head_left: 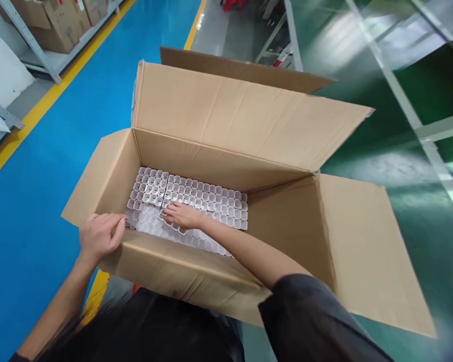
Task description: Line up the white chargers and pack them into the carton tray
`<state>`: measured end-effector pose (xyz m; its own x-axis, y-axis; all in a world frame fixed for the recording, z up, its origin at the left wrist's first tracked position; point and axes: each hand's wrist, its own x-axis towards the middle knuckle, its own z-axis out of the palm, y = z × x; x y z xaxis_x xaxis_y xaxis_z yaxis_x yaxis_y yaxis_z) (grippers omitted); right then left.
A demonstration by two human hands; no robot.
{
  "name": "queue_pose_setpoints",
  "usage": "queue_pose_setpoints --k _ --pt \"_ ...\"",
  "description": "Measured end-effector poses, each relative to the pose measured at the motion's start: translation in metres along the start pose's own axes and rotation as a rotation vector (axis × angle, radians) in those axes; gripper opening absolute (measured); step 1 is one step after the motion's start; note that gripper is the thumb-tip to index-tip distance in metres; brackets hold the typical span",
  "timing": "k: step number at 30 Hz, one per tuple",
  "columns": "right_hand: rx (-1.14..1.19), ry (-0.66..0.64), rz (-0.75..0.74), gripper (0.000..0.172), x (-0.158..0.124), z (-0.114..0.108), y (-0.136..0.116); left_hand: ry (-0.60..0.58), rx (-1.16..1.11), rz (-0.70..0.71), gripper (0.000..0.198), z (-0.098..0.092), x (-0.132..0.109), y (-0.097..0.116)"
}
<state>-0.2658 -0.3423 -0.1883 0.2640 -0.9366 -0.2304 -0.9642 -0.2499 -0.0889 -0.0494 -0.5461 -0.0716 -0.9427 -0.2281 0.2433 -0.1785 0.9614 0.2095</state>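
Note:
A large open cardboard box (226,120) stands in front of me with all flaps spread. On its bottom lie clear plastic trays (207,196) with many small square cells. My right hand (183,215) reaches down inside the box and rests on the trays, fingers stretched flat on the left part. My left hand (100,235) sits at the near left corner of the box, fingers curled over the rim where the left flap (101,176) meets the front wall.
The floor to the left is blue (60,151) with a yellow stripe (41,108). Metal shelving with cardboard cartons (58,22) stands at the far left. A green surface with pale rails (400,100) runs along the right. The box's right flap (366,251) juts out sideways.

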Motion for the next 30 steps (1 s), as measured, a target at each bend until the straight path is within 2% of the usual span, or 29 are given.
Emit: queue_pose_setpoints --k 3,5,9,15,21,26,30 --pt "-0.003 -0.003 -0.083 0.041 0.056 0.019 0.015 -0.005 0.01 -0.006 0.031 -0.002 0.001 -0.001" --pt "-0.008 -0.006 -0.087 0.037 0.084 0.028 0.025 -0.007 0.015 0.005 0.028 -0.002 0.0 -0.001" --pt "-0.009 -0.017 -0.029 0.035 0.111 0.042 0.033 0.002 0.02 0.032 0.023 -0.002 0.0 -0.001" --pt "-0.025 -0.017 0.041 0.04 0.104 0.05 0.026 0.054 0.018 0.07 0.022 -0.002 0.004 -0.001" --pt "-0.079 -0.012 0.152 0.033 0.106 0.039 0.016 0.032 0.03 0.073 0.026 -0.002 0.004 -0.003" --pt "-0.112 -0.014 0.166 0.034 0.1 0.014 0.007 0.025 0.059 0.053 0.032 0.002 0.006 -0.002" --pt "-0.113 -0.03 0.166 0.033 0.091 -0.022 0.008 0.006 0.085 0.028 0.033 0.003 0.009 -0.004"
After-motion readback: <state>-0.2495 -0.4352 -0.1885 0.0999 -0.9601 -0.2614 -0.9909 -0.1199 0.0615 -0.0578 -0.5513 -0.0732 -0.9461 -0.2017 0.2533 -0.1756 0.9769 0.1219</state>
